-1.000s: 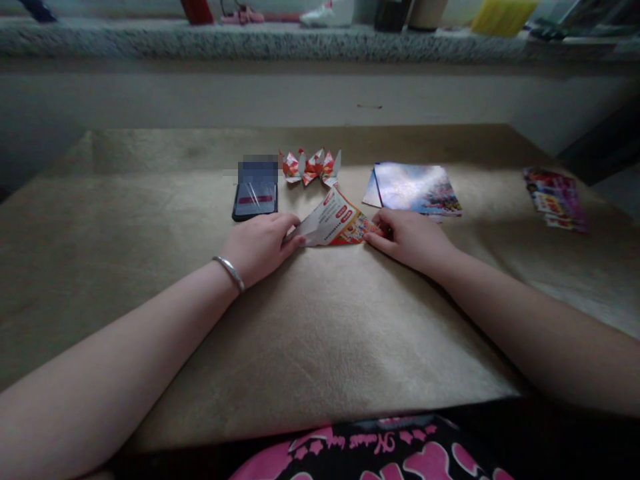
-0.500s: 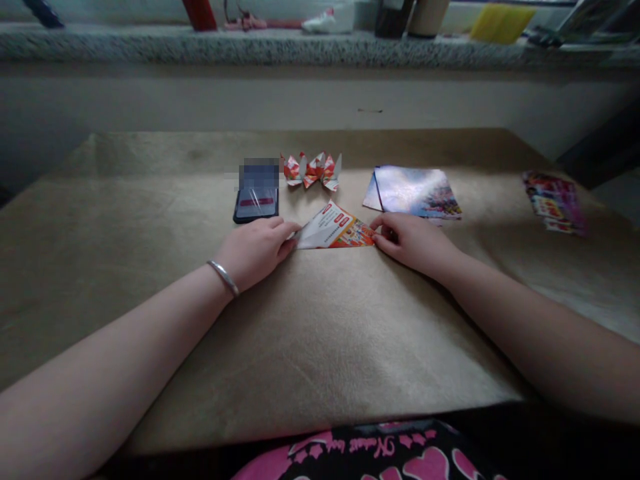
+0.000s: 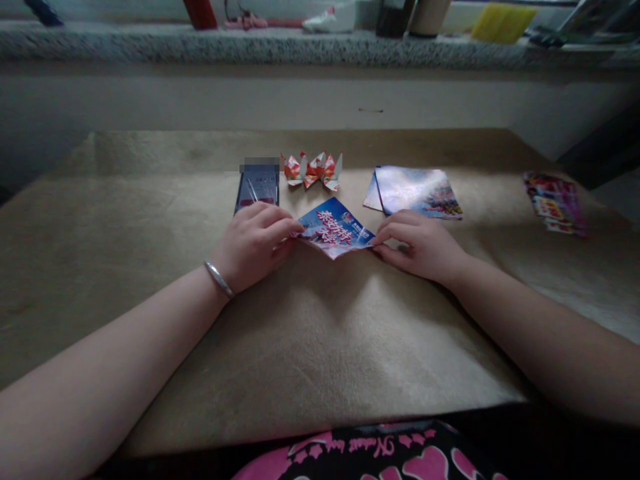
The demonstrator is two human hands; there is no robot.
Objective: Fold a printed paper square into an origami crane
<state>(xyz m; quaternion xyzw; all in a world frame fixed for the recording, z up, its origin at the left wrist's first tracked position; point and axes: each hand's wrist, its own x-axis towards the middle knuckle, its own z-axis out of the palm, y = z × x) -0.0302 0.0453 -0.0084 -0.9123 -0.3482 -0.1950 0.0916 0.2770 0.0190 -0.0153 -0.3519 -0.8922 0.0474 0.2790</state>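
A glossy sheet of printed paper (image 3: 334,228), blue with white and red lettering, is held between both hands in a diamond shape. My left hand (image 3: 257,233), with a silver bangle at the wrist, pinches its left corner. At the right corner, my right hand (image 3: 417,241) grips it between thumb and fingers. The paper's near point is lifted slightly and casts a shadow on the table. Behind it stand red and white folded paper pieces (image 3: 314,171). A phone (image 3: 257,184) lies just beyond my left hand, its lower end hidden by that hand.
Blue-violet printed sheets (image 3: 419,190) lie beyond my right hand. Farther right is a fanned pile of pink and red printed papers (image 3: 554,203). The brown-covered table (image 3: 320,347) ends at a wall with a granite sill (image 3: 280,48) holding bottles and a yellow object (image 3: 504,23).
The paper was a triangle showing its white and orange side; now it is a diamond showing a blue printed face. My left hand has moved slightly and covers the phone's lower end.
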